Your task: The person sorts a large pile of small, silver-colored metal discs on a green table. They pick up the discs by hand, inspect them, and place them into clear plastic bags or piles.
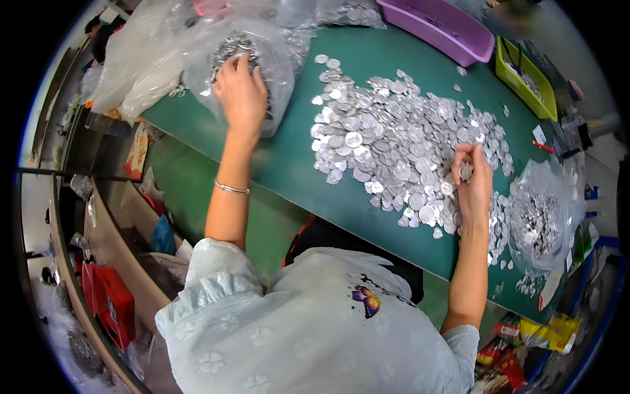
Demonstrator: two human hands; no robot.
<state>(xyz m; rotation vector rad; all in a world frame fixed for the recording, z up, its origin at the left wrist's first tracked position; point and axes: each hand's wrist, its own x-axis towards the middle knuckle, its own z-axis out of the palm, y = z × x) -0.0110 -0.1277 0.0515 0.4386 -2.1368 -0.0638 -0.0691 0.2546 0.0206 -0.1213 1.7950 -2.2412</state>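
Note:
Silver-grey metal discs, some round and some with scalloped edges, lie in a broad loose heap on the green table. At the left, my left hand reaches over the mouth of a clear plastic bag holding similar shiny metal pieces. Its fingers are apart above the pieces, and the fingertips are partly hidden. My right hand is at the right side of the heap, its fingers curled round a few silver discs that show in the palm.
A purple basket and a lime-green basket stand at the far right. Another clear bag of metal pieces sits by the right edge, near a red pen. Crumpled plastic bags cover the far left. Below is a red case.

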